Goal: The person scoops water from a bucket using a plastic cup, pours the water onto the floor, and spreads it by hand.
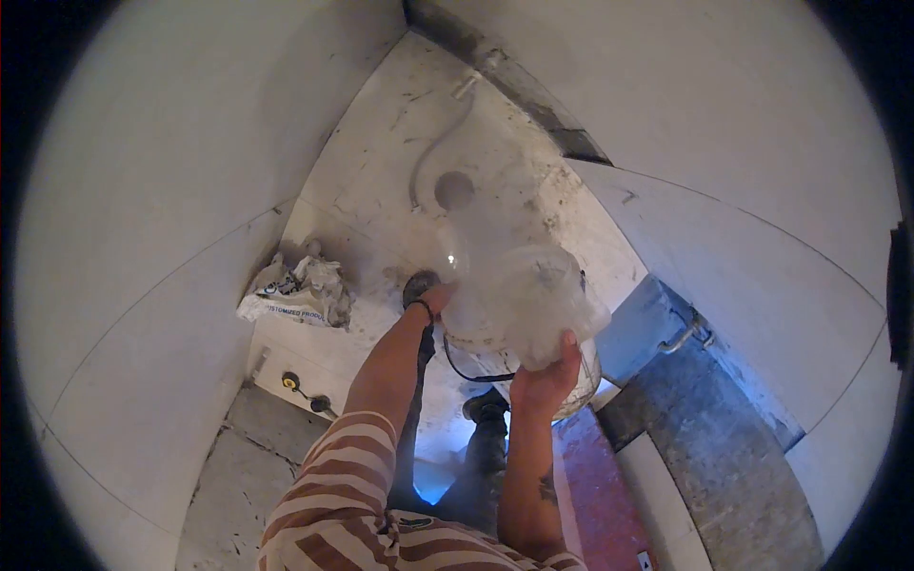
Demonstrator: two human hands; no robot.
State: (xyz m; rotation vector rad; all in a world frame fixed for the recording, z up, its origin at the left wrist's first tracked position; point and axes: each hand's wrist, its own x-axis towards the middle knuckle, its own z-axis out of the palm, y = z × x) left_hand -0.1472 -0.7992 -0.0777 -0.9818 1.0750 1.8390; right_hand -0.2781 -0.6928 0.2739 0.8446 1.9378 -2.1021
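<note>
A cloudy, translucent plastic bag (543,300) is spread out in front of me, over a round whitish container (583,381) on the floor. My right hand (547,381) is closed on the lower edge of the bag, thumb on top. At the bag's left side is my left hand (440,298), its fingers partly hidden by the haze of the plastic, so its grip cannot be made out. A dark cable (462,373) curves below the bag, between my two forearms.
A crumpled printed sack (305,295) lies at the left. Behind the bag are a round floor hole (455,190) and a flexible hose (433,147). A yellow-and-black fitting (290,381) sits lower left. At the right, a metal pipe (681,338) stands out near grey slabs (709,457).
</note>
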